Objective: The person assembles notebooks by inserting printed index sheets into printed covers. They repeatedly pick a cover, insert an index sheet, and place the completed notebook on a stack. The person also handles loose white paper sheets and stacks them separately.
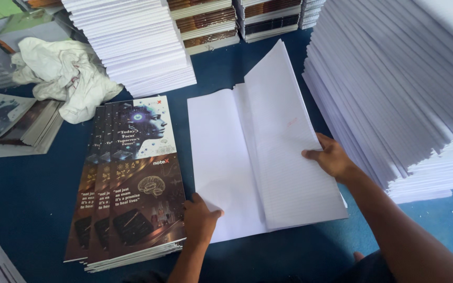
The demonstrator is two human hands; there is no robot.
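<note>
While the left hand (199, 219) presses flat at the open ruled sheets' (260, 157) seven o'clock corner, the right hand (331, 156) pinches their three o'clock edge.

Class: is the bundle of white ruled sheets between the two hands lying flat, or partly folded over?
Partly folded: the right hand lifts the ruled sheets' right half, the left hand presses the flat half.
</note>
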